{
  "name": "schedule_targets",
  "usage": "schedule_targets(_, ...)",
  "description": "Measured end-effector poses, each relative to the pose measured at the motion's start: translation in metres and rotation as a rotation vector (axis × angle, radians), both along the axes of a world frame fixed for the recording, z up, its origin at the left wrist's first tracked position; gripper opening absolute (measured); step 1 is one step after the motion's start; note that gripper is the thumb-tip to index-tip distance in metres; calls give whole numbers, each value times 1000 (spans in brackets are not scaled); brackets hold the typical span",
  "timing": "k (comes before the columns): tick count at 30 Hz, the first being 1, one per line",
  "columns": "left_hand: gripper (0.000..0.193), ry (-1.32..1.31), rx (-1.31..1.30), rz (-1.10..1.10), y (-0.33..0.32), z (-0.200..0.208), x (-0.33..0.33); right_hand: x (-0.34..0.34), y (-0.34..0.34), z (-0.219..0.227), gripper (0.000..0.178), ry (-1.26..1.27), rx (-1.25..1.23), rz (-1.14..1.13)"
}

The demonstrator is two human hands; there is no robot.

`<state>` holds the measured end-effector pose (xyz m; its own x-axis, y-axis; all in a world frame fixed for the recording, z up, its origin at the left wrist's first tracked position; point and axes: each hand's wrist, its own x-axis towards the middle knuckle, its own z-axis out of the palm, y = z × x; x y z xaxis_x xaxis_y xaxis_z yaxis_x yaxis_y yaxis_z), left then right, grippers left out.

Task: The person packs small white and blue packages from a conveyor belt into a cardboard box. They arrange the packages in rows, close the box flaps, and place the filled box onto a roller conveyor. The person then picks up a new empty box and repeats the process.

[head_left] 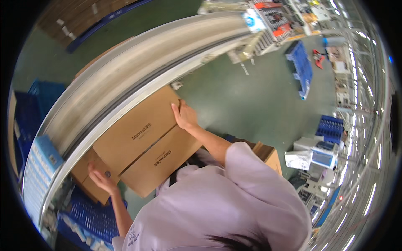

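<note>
A large brown cardboard box (130, 150) lies in front of me, beside the long metal rail. Its two top panels meet along a seam, and dark print marks each panel. My right hand (185, 116) grips the box's right edge, with the thumb on the top panel and the other fingers partly hidden at the rim. Off the box's left end, my left hand (101, 179) has its fingers stretched out and apart. Just behind that hand is a smaller brown carton (98, 194). Whether the left fingertips touch any cardboard is hard to make out.
A conveyor-like track (138, 67) curves across the far side. At its left end stands a light-blue carton (44, 157). A blue plastic crate (94, 211) sits low at left. More cardboard (268, 157) is at my right; a blue pallet (302, 69) stands farther off on the green floor.
</note>
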<state>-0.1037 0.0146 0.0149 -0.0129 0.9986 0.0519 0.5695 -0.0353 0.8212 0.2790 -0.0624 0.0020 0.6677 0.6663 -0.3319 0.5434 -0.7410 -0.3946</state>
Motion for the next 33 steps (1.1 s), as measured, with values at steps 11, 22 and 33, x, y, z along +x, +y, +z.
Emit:
schedule_targets(11, 76, -988, -1153, -124, -53, -7, 180, 208, -142, -72, 103, 728, 124, -556)
schedule_targets(22, 62, -633, -1365, -848, -107, -17, 553, 385, -457, -46, 78, 475, 188, -1327)
schedule_targets(33, 70, 30, -682, -732, -147, -58, 913, 624, -495, -49, 78, 338, 440, -1496)
